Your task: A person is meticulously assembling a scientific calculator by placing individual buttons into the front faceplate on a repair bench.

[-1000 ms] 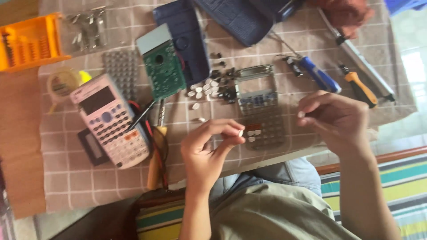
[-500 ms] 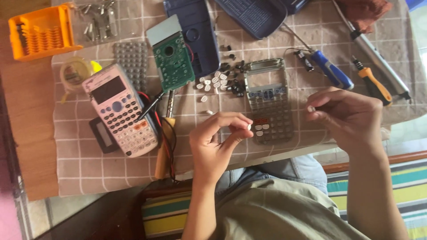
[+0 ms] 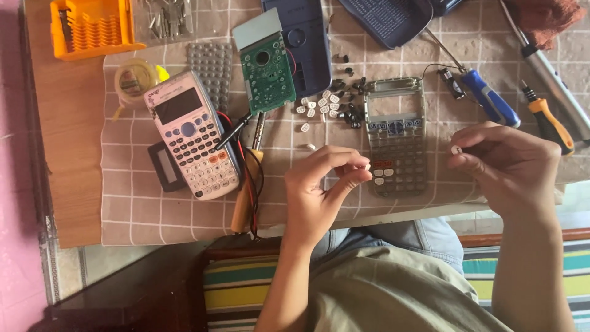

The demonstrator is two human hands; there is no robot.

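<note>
My left hand [image 3: 319, 190] pinches a small white key cap [image 3: 367, 166] between thumb and forefinger, at the nine o'clock edge of the grey calculator front shell [image 3: 396, 138]; my right hand [image 3: 507, 163] pinches another white key cap [image 3: 456, 149] at the shell's three o'clock. I judge either cap could slip and bounce off the table edge at six o'clock, or knock the loose key pile [image 3: 326, 107] at eleven o'clock. The work lies on a beige checked cloth [image 3: 153, 215] over a wooden table [image 3: 67, 154], above a pink tiled floor [image 3: 15, 184].
</note>
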